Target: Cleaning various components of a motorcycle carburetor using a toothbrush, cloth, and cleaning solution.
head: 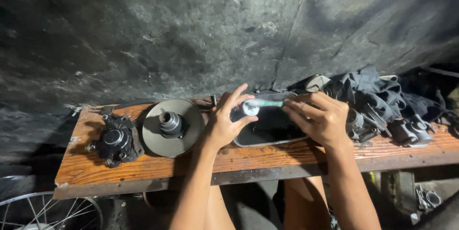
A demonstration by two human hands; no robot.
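Over the middle of the wooden bench (143,163), above a shallow metal tray (267,132) of dark liquid, both hands meet. The left hand (224,122) has its fingers spread and lightly curled around a small round metal part (249,109), which sits against the fingertips at the tray's near-left corner. The right hand (321,119) is closed around the handle of a pale green toothbrush (265,103), which lies level and points left, its head touching the top of the small part. To the left on the bench rests a round grey pulley disc (173,127) with a raised hub, and just beside it a dark brake assembly (117,140). To the right lie crumpled dark rags (373,91) and several grimy metal pieces (406,132). A spoked wheel (43,211) shows below the bench at lower left.
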